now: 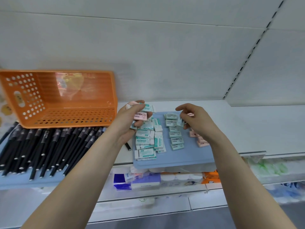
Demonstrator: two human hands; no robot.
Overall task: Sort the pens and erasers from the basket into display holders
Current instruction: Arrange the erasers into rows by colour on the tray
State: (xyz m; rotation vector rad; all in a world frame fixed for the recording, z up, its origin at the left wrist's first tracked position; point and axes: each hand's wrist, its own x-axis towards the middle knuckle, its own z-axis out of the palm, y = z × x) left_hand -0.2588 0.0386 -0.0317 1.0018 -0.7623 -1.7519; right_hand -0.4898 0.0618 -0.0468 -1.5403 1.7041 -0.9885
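Observation:
My left hand [130, 119] grips a bunch of erasers, a pink one [140, 115] on top and teal ones beneath. My right hand [194, 120] pinches a teal eraser [180, 121] above the blue tray [184, 158]. Lying on that tray are a heap of teal-and-white erasers [148, 139], a column of teal erasers [175, 135] and a few pink erasers [200, 140] partly hidden by my right wrist. The orange basket [66, 116] lies tipped on its side at the left, nothing visible inside it. Many black pens [42, 146] lie in front of it on a second blue tray [24, 182].
A lone black pen [127, 146] lies on the white shelf between the trays. The white shelf [264, 129] extends to the right. Below are lower shelves with packaged goods [140, 179]. The white back wall has a slotted upright [247, 60].

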